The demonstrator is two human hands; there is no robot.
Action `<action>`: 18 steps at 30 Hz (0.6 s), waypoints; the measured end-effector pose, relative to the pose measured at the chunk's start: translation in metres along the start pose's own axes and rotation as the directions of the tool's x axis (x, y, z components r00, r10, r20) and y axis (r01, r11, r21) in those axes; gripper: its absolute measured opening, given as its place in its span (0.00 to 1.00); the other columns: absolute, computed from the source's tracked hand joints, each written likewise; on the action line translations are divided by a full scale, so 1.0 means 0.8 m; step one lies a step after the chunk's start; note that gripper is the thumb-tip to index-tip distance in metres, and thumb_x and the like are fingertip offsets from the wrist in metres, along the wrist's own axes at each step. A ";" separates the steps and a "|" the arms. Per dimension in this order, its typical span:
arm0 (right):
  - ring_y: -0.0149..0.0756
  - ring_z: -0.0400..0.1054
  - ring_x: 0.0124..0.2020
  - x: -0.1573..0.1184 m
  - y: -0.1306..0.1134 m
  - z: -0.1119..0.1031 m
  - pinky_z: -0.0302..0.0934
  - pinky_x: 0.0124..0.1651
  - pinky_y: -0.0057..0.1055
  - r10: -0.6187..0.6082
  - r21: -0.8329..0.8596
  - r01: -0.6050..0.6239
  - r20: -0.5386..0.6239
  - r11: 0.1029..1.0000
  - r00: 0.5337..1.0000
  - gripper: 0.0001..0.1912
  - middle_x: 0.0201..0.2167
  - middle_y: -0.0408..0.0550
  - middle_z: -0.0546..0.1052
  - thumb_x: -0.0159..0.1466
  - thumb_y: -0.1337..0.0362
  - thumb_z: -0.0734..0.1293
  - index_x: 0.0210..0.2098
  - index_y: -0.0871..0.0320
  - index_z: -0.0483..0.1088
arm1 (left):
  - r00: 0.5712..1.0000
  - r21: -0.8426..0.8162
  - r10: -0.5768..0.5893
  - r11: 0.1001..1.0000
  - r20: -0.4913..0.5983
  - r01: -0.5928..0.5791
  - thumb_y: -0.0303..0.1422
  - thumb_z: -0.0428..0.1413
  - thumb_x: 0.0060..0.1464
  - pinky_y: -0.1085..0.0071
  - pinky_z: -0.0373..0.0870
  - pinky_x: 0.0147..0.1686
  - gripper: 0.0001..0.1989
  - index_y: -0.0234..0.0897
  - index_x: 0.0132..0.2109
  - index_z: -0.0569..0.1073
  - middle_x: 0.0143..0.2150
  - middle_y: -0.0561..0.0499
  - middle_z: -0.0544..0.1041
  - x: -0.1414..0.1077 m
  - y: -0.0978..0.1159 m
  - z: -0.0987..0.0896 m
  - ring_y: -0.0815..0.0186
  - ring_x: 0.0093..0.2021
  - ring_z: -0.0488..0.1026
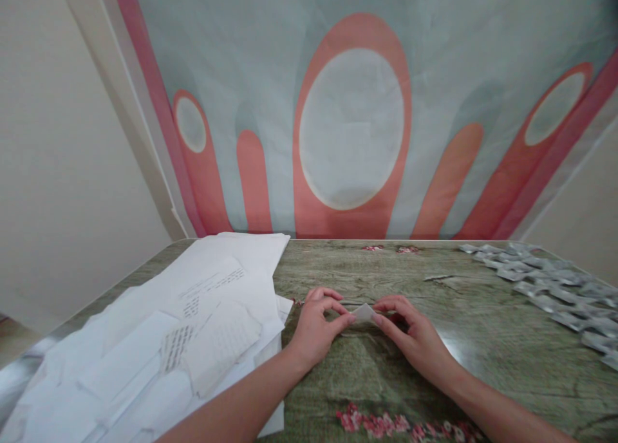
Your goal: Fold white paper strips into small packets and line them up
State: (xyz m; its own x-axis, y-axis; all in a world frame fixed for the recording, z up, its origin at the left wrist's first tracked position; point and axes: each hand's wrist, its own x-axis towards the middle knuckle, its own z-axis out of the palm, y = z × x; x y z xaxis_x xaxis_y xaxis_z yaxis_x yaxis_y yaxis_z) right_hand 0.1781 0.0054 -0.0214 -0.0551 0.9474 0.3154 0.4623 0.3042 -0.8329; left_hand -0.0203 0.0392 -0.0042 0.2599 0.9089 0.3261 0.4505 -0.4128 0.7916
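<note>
A small folded piece of white paper (364, 313) is held between my two hands, just above the table's middle. My left hand (318, 324) pinches its left corner between thumb and fingertips. On the opposite side, the thumb and fingers of my right hand (410, 333) grip the right corner. The paper comes to a point at the top, and its edges near the fingertips are partly covered. Left of my left hand lies a large heap of white paper sheets (241, 250), some of them printed with lines of text.
The wood-grain table (386, 372) has pink flower prints at its front and back. Several small folded paper pieces (545, 279) lie in rows at the right. Behind the table hangs a cloth (270, 56) with coral and white shapes. A pale wall (62, 140) stands at the left.
</note>
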 end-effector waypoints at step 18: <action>0.37 0.64 0.39 -0.004 0.000 0.004 0.58 0.43 0.33 -0.095 -0.042 0.098 0.075 0.994 0.993 0.10 0.35 0.48 0.68 0.63 0.60 0.59 0.28 0.57 0.67 | 0.998 0.055 0.038 0.998 0.057 -0.041 0.32 0.56 0.51 0.64 0.58 0.49 0.05 0.38 0.29 0.74 0.41 0.50 0.70 -0.001 -0.002 -0.001 0.62 0.47 0.64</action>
State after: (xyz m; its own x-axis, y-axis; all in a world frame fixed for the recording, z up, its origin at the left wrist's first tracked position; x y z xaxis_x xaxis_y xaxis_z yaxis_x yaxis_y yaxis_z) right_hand 0.1757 0.0028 -0.0236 -0.1653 0.9190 0.3580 0.4912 0.3915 -0.7781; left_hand -0.0220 0.0392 -0.0048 0.3252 0.8877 0.3258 0.4856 -0.4524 0.7480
